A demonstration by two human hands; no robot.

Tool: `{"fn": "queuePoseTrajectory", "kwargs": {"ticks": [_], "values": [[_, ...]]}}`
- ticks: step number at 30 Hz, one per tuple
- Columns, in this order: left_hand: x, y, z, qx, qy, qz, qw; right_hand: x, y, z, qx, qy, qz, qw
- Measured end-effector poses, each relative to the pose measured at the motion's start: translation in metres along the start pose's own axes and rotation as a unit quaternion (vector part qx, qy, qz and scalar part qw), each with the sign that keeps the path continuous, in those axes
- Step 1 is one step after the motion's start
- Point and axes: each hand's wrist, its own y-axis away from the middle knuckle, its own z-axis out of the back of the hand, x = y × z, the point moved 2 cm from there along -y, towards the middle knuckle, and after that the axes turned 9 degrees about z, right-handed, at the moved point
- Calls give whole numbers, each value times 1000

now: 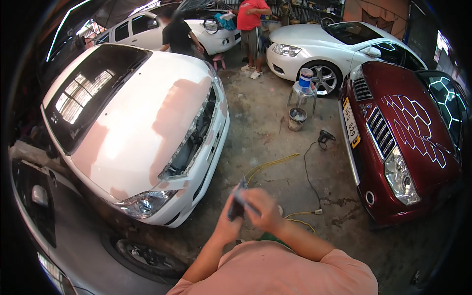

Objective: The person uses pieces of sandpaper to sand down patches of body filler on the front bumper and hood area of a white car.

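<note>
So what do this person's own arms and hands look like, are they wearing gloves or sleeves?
No gloves: the left hand and the right hand are both bare, with no ring, watch or band that can be made out. The forearms are bare as well. The person wears a salmon-pink short-sleeved shirt, its sleeves ending above the elbows, with a bit of green showing at the neckline.

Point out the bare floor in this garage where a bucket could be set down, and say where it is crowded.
Bare concrete lies between the white car's bumper and the yellow hose, and ahead toward the plastic stool. Crowded: the strip by the dark red car, crossed by the black cord and power tool, and the spot around the metal bucket.
</note>
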Motion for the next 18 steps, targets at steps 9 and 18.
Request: {"fn": "queuePoseTrajectory", "kwargs": {"ticks": [9, 18], "values": [[-3, -2, 10, -26, -159, -24, 987, 1, 12, 0, -1, -32, -10, 999], [-12, -8, -8, -33, -155, -90, 983, 6, 6, 3, -55, -20, -5, 998]]}}
